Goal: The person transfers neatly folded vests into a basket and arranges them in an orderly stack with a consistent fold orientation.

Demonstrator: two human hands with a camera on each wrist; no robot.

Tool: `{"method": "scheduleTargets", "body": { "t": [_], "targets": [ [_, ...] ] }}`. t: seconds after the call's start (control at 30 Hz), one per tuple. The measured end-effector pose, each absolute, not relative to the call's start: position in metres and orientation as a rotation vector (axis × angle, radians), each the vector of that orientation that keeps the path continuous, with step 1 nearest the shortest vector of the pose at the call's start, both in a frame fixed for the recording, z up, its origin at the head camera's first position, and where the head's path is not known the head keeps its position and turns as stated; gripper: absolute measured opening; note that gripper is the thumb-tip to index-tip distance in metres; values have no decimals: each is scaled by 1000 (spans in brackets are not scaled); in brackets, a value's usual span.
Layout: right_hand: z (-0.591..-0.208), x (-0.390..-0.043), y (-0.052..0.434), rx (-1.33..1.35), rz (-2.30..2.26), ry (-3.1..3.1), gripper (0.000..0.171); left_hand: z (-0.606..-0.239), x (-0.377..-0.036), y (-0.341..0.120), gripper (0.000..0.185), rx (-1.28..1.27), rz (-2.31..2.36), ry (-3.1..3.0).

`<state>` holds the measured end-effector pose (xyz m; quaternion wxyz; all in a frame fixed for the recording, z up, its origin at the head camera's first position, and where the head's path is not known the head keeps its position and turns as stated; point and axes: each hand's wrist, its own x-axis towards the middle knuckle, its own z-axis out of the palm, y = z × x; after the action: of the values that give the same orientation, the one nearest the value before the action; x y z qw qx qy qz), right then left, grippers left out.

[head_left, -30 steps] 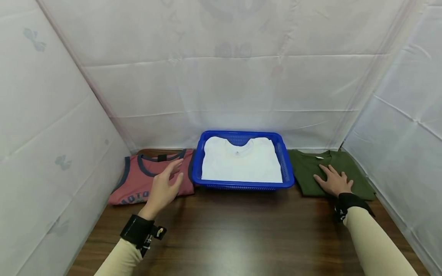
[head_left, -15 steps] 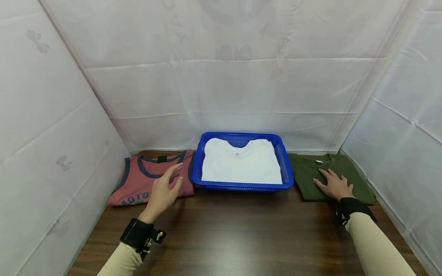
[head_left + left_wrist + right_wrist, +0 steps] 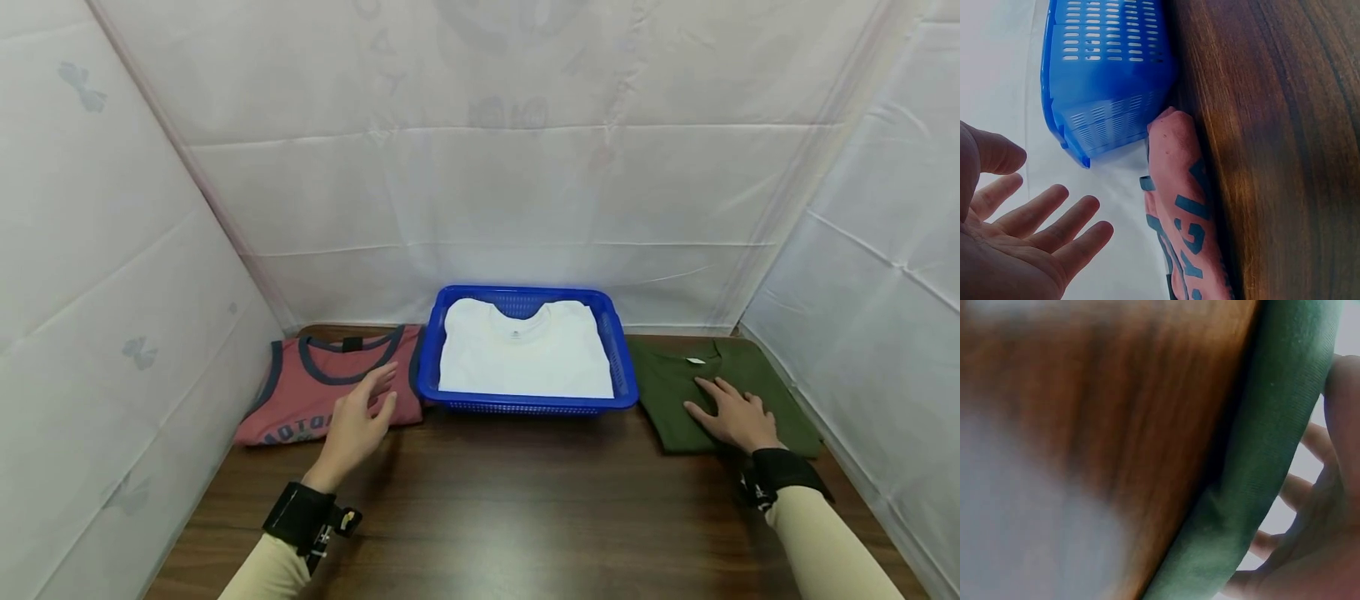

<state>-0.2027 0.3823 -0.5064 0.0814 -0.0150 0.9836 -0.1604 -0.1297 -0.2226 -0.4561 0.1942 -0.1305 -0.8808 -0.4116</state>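
Observation:
My right hand (image 3: 738, 417) rests on a folded dark green T-shirt (image 3: 675, 412), fingers spread on its upper face. In the right wrist view the fingertips of that hand (image 3: 1329, 506) touch the shirt's top beyond its thick folded edge (image 3: 1260, 456). My left hand (image 3: 356, 429) hovers with fingers extended near a folded pink T-shirt (image 3: 300, 396) with dark blue trim and lettering, holding nothing. The left wrist view has the left palm (image 3: 1016, 250) apart from the pink shirt (image 3: 1175, 156). Between the shirts stands a blue plastic basket (image 3: 525, 403) holding a folded white T-shirt (image 3: 525, 358).
All of it sits on a dark brown wooden table (image 3: 510, 500). White cloth walls (image 3: 480, 183) close off the back and both sides. The basket stands near the back wall, touching or almost touching the pink shirt; the green shirt lies near the right wall.
The green T-shirt has slid toward me and slightly right, moving with my right hand on it. My left hand stays almost in place. The basket and pink shirt have not moved.

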Motion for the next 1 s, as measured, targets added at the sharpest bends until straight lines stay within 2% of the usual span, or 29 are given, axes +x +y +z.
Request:
{"method": "scheduleTargets", "body": {
  "t": [1.0],
  "targets": [
    [-510,-122,371,-95,-360,3027,81,-460,-124,-222,44,-361,-1169,-2488]
  ]
}}
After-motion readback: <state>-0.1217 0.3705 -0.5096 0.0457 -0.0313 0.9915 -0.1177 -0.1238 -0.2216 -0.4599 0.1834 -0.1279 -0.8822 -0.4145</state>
